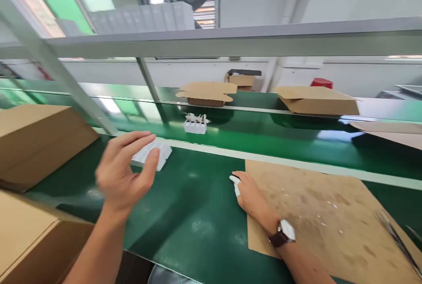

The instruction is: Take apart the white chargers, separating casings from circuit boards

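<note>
A loaded tray [195, 127] sits mid-frame; the widely spread left hand [127, 173] partly hides a second tray [163, 151], seemingly unfilled; right hand [248, 195]: cannot tell.

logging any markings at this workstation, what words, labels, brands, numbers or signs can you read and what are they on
No text can be read anywhere in this picture.
Wristwatch: dial markings too small and blurred to read.
Cardboard sheet: stains and small white bits, no legible lettering.
Large cardboard box at the left: no legible print on its visible sides.
</note>
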The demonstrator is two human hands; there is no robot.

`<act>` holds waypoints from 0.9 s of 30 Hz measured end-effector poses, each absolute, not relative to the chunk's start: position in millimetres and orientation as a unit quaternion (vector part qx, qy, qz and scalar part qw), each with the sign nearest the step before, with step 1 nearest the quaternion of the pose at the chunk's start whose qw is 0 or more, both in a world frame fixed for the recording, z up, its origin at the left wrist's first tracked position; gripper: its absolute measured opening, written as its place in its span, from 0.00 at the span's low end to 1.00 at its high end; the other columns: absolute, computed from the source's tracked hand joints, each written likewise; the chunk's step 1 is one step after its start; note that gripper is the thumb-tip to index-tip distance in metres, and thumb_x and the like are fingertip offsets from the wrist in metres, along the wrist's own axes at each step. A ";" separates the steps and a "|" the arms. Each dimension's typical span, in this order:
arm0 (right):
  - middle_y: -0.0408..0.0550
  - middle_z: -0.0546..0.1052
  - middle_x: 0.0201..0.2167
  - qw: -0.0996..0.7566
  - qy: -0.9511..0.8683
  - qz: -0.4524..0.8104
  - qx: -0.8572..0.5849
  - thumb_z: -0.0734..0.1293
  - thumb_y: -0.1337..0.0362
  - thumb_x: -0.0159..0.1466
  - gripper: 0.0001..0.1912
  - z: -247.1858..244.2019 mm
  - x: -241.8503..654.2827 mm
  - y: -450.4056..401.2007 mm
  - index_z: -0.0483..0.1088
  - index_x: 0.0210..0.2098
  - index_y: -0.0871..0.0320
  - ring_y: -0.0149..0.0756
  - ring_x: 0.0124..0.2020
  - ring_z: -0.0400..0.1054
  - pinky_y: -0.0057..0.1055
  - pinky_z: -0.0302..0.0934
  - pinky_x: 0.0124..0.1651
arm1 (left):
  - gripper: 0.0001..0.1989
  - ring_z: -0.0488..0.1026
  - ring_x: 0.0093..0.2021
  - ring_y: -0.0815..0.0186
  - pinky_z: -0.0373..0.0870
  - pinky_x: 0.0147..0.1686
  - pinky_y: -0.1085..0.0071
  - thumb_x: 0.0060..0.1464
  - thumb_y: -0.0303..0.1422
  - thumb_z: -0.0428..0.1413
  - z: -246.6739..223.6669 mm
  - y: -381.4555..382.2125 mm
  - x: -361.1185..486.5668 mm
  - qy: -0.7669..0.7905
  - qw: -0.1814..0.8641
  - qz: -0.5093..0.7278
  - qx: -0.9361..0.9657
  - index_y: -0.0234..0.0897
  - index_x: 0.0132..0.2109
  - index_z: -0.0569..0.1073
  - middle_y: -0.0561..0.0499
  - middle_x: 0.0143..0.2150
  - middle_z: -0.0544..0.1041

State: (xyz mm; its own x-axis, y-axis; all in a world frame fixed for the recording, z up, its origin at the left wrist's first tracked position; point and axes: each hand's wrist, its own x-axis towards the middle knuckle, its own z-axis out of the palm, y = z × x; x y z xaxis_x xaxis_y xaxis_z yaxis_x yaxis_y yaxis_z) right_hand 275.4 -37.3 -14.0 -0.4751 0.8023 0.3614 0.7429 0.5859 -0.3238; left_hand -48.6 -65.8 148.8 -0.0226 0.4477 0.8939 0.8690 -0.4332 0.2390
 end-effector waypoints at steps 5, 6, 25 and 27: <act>0.62 0.77 0.55 0.218 -0.876 -0.063 -0.425 0.58 0.80 0.58 0.26 -28.5 279.0 -32.1 0.77 0.51 0.66 0.51 0.58 0.71 0.48 0.71 0.60 | 0.09 0.69 0.61 0.40 0.71 0.55 0.43 0.59 0.35 0.61 84.1 -45.4 -88.6 -0.672 0.221 -0.275 -0.651 0.35 0.43 0.81 0.34 0.56 0.76; 0.62 0.78 0.54 0.213 -0.879 -0.087 -0.417 0.58 0.80 0.58 0.26 -30.0 279.2 -30.9 0.77 0.51 0.66 0.51 0.57 0.72 0.47 0.72 0.58 | 0.09 0.67 0.63 0.37 0.71 0.55 0.42 0.57 0.34 0.62 69.9 -41.9 -93.3 -0.692 0.205 -0.245 -0.647 0.35 0.43 0.81 0.32 0.58 0.74; 0.45 0.72 0.26 0.196 -0.871 -0.147 -0.427 0.59 0.66 0.73 0.18 24.6 259.0 -14.4 0.69 0.26 0.55 0.36 0.28 0.65 0.35 0.53 0.32 | 0.14 0.78 0.51 0.61 0.76 0.54 0.64 0.62 0.23 0.49 37.7 34.3 -3.6 -0.426 -0.200 -0.286 -0.834 0.38 0.44 0.78 0.43 0.59 0.74; 0.46 0.71 0.26 0.200 -0.866 -0.147 -0.434 0.59 0.65 0.73 0.19 19.7 258.7 -15.0 0.69 0.26 0.56 0.37 0.29 0.64 0.36 0.52 0.33 | 0.18 0.77 0.55 0.61 0.74 0.57 0.62 0.63 0.23 0.45 33.9 42.4 -0.4 -0.411 -0.234 -0.298 -0.829 0.39 0.48 0.78 0.43 0.60 0.74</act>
